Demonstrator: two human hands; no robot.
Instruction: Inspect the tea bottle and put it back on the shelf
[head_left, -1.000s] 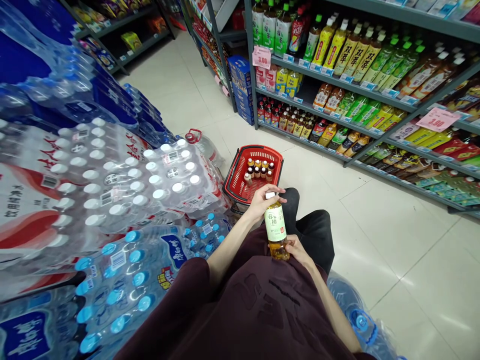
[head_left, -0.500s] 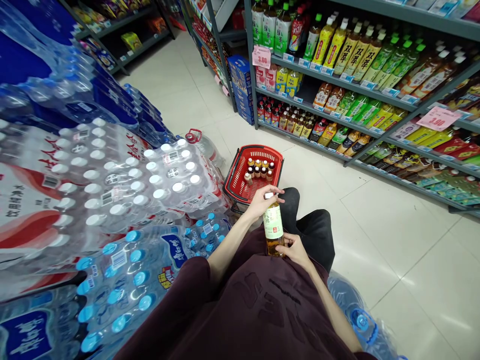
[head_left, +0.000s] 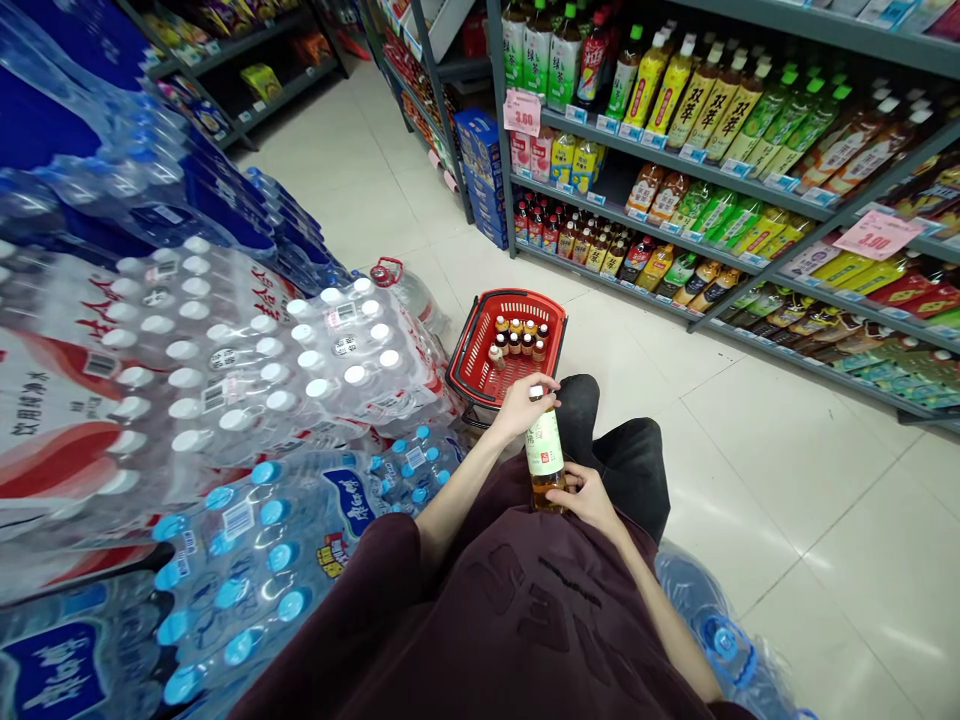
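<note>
I hold one tea bottle (head_left: 544,450) with a pale green label and amber liquid, upright over my lap. My left hand (head_left: 521,405) wraps its cap and neck from above. My right hand (head_left: 589,497) grips its base from below. Just beyond my knees a red shopping basket (head_left: 480,345) stands on the floor, with several small bottles (head_left: 519,338) upright inside it at the far end.
Shrink-wrapped packs of water bottles (head_left: 247,370) are stacked high on my left. Drink shelves (head_left: 720,170) run along the right, with pink price tags (head_left: 523,112). A large water jug (head_left: 724,640) lies by my right arm. Pale floor tiles (head_left: 787,470) stretch ahead and right.
The bottle has shifted slightly left and closer to my body. My right hand has slid up around its base; my left hand stays on the cap.
</note>
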